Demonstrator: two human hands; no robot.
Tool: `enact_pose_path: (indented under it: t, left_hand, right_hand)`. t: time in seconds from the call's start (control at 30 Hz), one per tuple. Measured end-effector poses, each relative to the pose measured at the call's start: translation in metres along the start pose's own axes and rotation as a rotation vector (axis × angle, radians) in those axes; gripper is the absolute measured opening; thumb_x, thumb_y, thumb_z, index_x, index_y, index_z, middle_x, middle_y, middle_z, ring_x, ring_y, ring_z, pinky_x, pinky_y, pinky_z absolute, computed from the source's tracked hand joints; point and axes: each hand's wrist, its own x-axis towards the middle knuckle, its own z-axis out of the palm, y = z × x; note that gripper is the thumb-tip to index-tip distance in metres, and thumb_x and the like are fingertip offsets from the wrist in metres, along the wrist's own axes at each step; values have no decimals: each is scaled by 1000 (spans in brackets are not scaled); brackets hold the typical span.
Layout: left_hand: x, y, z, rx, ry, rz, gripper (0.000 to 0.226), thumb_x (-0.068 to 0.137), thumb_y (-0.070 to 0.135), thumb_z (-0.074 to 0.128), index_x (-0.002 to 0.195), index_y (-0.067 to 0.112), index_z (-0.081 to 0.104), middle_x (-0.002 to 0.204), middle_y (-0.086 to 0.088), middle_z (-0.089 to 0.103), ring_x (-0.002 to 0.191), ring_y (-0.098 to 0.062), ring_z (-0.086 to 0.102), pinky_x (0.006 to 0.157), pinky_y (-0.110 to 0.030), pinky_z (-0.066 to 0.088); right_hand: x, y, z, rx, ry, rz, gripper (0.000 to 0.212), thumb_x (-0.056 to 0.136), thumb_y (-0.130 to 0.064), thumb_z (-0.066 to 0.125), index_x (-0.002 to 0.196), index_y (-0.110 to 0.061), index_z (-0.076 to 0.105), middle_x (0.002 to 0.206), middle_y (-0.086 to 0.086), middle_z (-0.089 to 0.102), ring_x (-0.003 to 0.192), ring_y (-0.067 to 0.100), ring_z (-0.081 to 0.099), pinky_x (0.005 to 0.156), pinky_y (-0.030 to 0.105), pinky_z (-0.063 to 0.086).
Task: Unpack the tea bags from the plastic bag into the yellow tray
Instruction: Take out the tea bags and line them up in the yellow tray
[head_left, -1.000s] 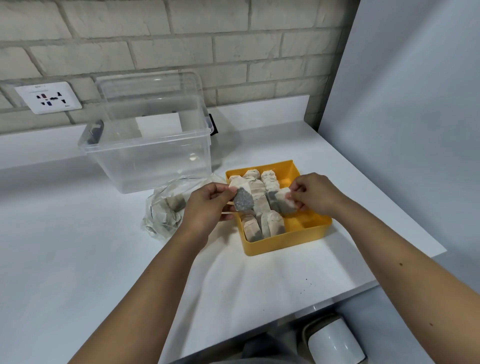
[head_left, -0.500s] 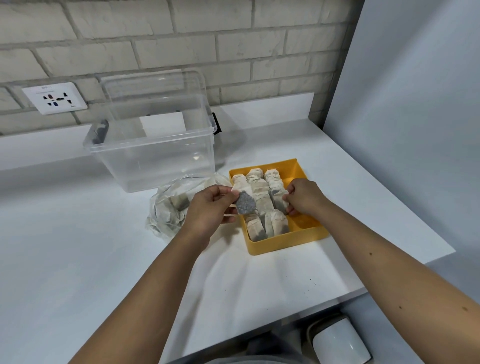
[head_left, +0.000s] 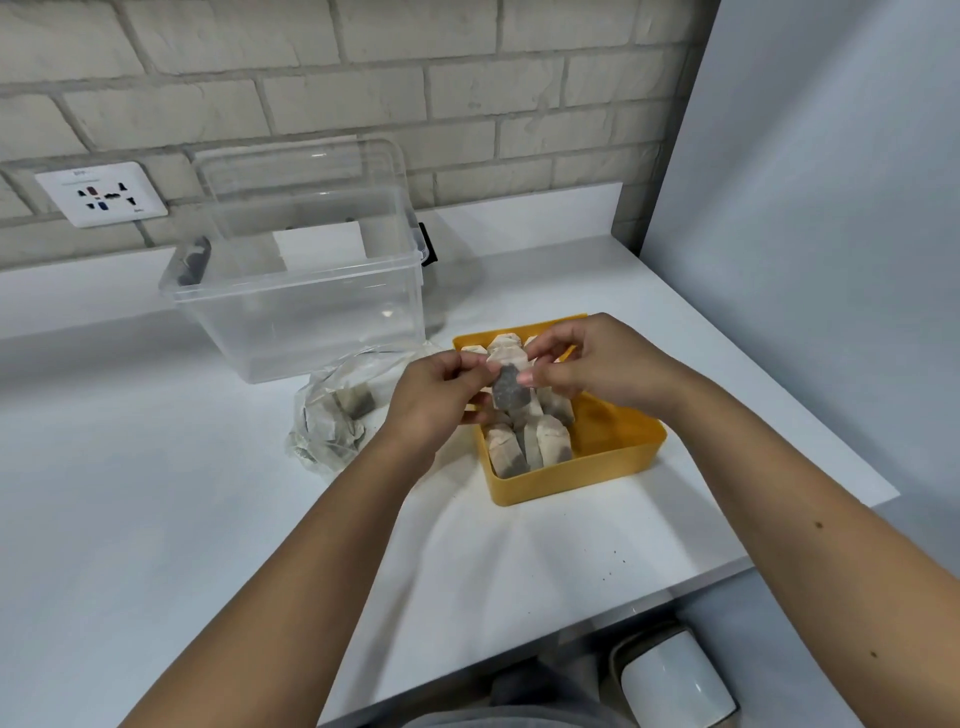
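A yellow tray (head_left: 618, 457) sits on the white counter with several beige tea bags (head_left: 540, 441) lined up inside its left half. Just above the tray's left edge, my left hand (head_left: 431, 400) and my right hand (head_left: 602, 364) both pinch one dark grey tea bag (head_left: 510, 391) by its upper corners. A crumpled clear plastic bag (head_left: 332, 421) with a few tea bags left inside lies to the left of the tray, behind my left hand.
A clear plastic storage box (head_left: 296, 291) stands behind the plastic bag, its lid leaning on the brick wall. A wall socket (head_left: 101, 195) is at the left. A white partition (head_left: 831, 208) bounds the right. The counter's front edge (head_left: 597, 618) runs diagonally below my arms.
My right hand left the tea bags in the tray and rose leftward to pinch the dark tea bag that my left hand was holding alone.
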Motion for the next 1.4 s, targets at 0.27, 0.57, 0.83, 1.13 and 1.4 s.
enact_pose_path:
  t: [0.27,0.57,0.83,1.13,1.4]
  left_hand:
    - [3,3,0,1,4,30,6,91,15,69,86,15,73,81,0,68,66,-13,62,65,-29,57]
    - [-1,-20,-47,40,162,-10,8,92,16,67,96,13,73,87,-2,71,74,-15,66,68,-30,58]
    - [-3,-22,-63,15,210,-23,7,91,17,68,94,15,74,83,3,71,73,-12,67,65,-26,58]
    - [-12,-9,-100,-10,305,14,11,92,13,67,99,7,73,88,-6,68,69,-15,67,67,-29,61]
    - [-14,-19,-128,71,435,15,11,89,9,65,93,13,74,85,-2,71,65,-13,65,60,-26,54]
  right_hand:
    - [6,18,-11,-158,192,69,14,90,-20,69,91,-6,69,73,7,69,59,17,67,64,32,59]
    - [23,59,20,-429,-2,268,16,93,-19,61,86,-5,65,85,16,71,73,29,71,79,43,59]
    - [34,62,30,-452,35,332,12,93,-15,60,99,-7,65,88,14,71,71,28,72,76,39,61]
    - [27,23,25,-267,247,96,24,85,-23,72,106,-16,64,96,4,68,80,24,67,79,41,58]
    - [46,-36,108,173,-77,-80,10,85,-9,73,95,-12,75,83,0,71,77,14,68,73,30,60]
